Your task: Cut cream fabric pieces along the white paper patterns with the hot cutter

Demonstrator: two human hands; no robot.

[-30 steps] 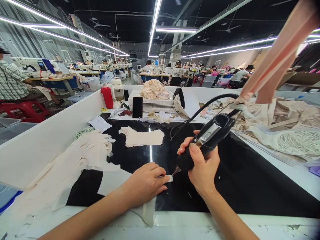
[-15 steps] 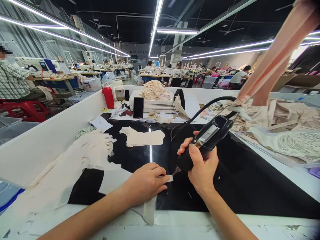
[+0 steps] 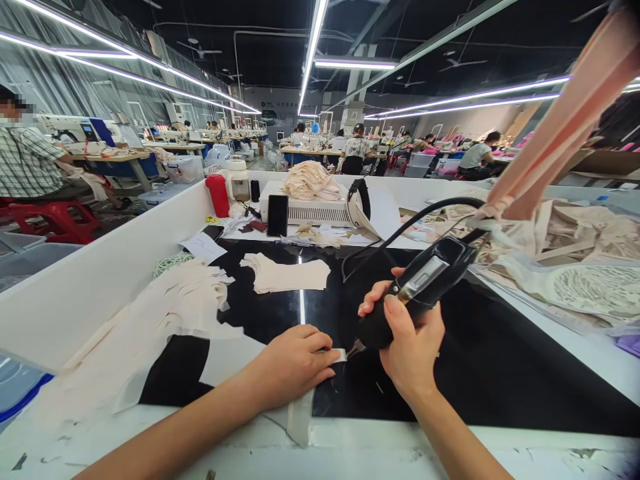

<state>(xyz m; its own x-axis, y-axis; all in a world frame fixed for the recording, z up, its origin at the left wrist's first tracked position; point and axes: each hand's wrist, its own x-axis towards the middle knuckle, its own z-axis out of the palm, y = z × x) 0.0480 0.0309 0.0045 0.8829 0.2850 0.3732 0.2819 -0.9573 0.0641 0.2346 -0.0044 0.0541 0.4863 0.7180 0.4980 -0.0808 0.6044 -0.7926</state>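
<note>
My right hand (image 3: 413, 333) is wrapped round a black corded hand tool (image 3: 423, 279) with a metal tip, which looks like a hot knife. Its tip (image 3: 356, 348) points down and left, just off the right end of a small white strip (image 3: 341, 355). With fingers together, my left hand (image 3: 295, 367) presses that strip onto the black work surface (image 3: 370, 393); most of the strip is hidden under the fingers. Above my left hand lies a short stack of cream fabric pieces (image 3: 290, 275). A larger heap of cream fabric pieces (image 3: 155, 310) spreads out on the left.
Pink fabric straps (image 3: 555, 133) hold the tool's cable from above. A phone (image 3: 277, 215) leans on a white box (image 3: 320, 212) topped with folded fabric. Cream garments (image 3: 590, 230) pile up at right. White walls edge the table; people sit at sewing machines beyond.
My right hand and the tool have shifted slightly right and down, bringing the tip from the strip's upper edge to just off its right end. My left hand stays in place.
</note>
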